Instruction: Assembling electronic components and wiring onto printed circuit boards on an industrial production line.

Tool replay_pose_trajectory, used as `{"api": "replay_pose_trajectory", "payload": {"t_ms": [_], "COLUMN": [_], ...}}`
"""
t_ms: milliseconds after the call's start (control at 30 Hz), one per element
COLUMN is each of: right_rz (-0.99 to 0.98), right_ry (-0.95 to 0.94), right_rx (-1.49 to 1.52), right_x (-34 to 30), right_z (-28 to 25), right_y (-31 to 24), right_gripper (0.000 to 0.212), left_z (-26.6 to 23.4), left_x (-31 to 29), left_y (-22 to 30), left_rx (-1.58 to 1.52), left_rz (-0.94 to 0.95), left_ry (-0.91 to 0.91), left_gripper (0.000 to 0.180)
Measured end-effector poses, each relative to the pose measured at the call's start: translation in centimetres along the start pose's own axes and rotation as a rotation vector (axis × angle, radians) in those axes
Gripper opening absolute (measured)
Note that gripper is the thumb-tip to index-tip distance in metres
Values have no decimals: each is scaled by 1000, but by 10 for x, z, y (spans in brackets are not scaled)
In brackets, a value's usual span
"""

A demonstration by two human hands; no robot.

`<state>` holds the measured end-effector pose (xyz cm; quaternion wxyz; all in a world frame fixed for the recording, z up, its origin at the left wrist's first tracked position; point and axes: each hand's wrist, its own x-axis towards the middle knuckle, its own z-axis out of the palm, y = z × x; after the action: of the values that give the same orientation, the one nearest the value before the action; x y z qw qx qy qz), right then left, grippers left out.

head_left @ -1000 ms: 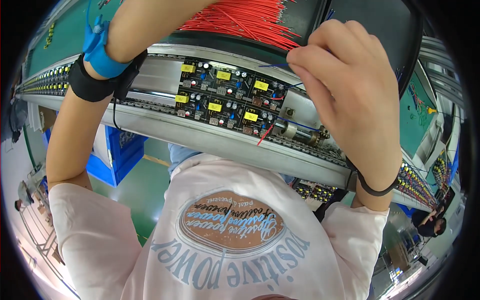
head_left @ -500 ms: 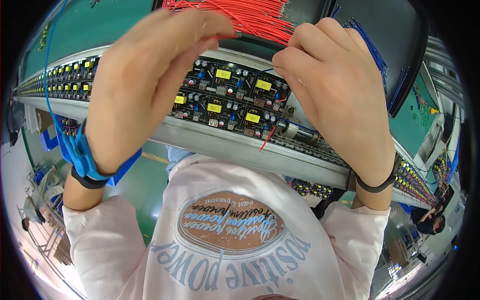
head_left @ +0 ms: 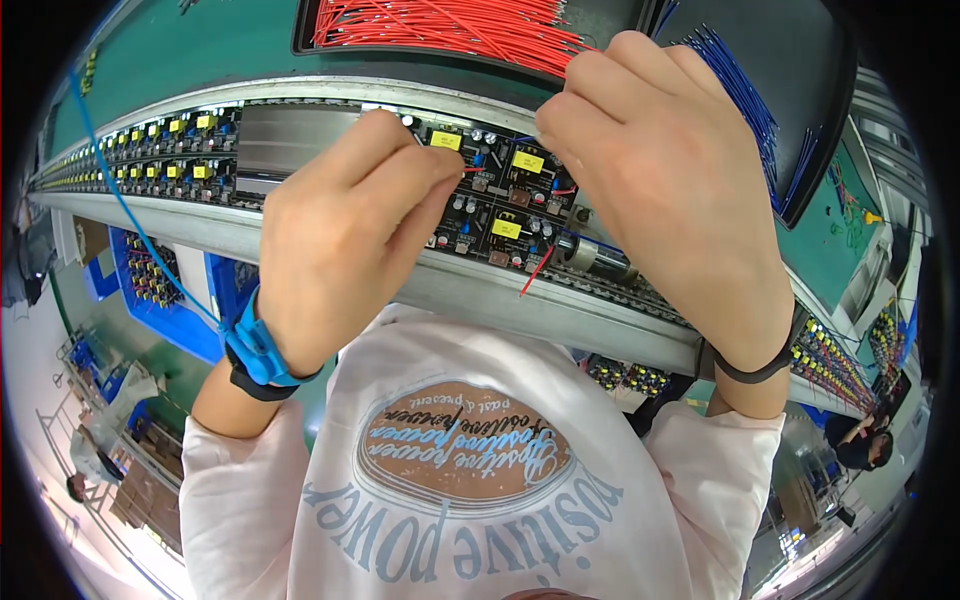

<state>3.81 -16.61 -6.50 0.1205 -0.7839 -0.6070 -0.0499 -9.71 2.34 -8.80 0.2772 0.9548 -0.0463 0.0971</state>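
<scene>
My left hand (head_left: 345,225) is closed in a pinch over the circuit boards (head_left: 515,195), with the tip of a red wire (head_left: 471,169) showing past its fingertips. To its right, my right hand (head_left: 675,195) is also pinched, just above the boards' far edge. A short length of blue wire (head_left: 523,138) shows at its fingertips; the rest is hidden by the hand. The black boards carry yellow block components (head_left: 506,228) and small capacitors. One red wire (head_left: 537,272) sticks out over the near edge of a board.
Beyond the rail stands a black tray (head_left: 300,40) of loose red wires (head_left: 440,25). Another black tray (head_left: 790,60) with blue wires (head_left: 735,90) is at the far right. More boards (head_left: 165,150) line the conveyor to the left. A blue cord (head_left: 140,225) runs from my left wristband (head_left: 258,350).
My left hand has come down and right from beside the red wires to the boards, bringing a red wire. My right hand has shifted only slightly.
</scene>
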Motion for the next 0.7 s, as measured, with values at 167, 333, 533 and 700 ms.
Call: {"api": "replay_pose_trajectory", "payload": {"t_ms": [167, 333, 533, 700], "right_rz": [6, 179, 250, 282], "right_ry": [-36, -134, -130, -108], "right_rx": [95, 91, 81, 68], "right_x": [2, 6, -18, -50], "right_z": [-4, -33, -43, -43], "right_y": [0, 6, 28, 58], "right_gripper": [16, 22, 23, 22], "left_z": [8, 11, 15, 16], "left_x": [5, 9, 9, 10], "left_y": [2, 2, -3, -7], "left_rx": [38, 109, 151, 162], "left_rz": [17, 33, 55, 68], "left_ry": [-22, -28, -34, -33], "left_gripper": [18, 16, 14, 14]}}
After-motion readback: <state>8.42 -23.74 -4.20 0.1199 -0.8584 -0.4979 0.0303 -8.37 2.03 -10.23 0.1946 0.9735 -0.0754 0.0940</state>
